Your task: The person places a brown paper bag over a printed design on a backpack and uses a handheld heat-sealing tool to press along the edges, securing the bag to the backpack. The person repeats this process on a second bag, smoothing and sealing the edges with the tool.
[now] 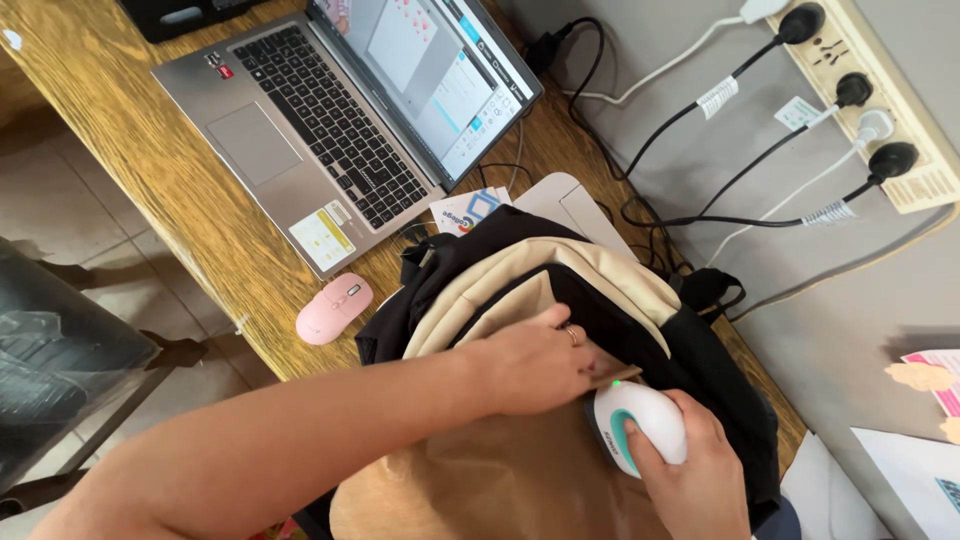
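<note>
My right hand (690, 460) gripped a white gadget (640, 425) w/ teal trim, pressed on the backpack (560, 290). Left hand (540, 365) lay flat on its tan fabric, holding nothing. Backpack sat on desk (150, 150), by pink mouse (333, 308) & laptop (330, 120).

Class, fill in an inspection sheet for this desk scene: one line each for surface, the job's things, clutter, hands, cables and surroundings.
Surface: wooden desk, worn grain, pushed against a grey wall.
Job's things: black and beige backpack lying on the desk; small white handheld device with teal trim and a green light, pressed on the bag's tan panel.
Clutter: open silver laptop, screen on; pink mouse; printed card beside the laptop.
Hands: left hand flat on the backpack, ring on one finger; right hand wrapped around the device.
Cables: several black and white leads plugged into a wall power strip, trailing behind the bag.
Surroundings: tiled floor; papers at right.
</note>
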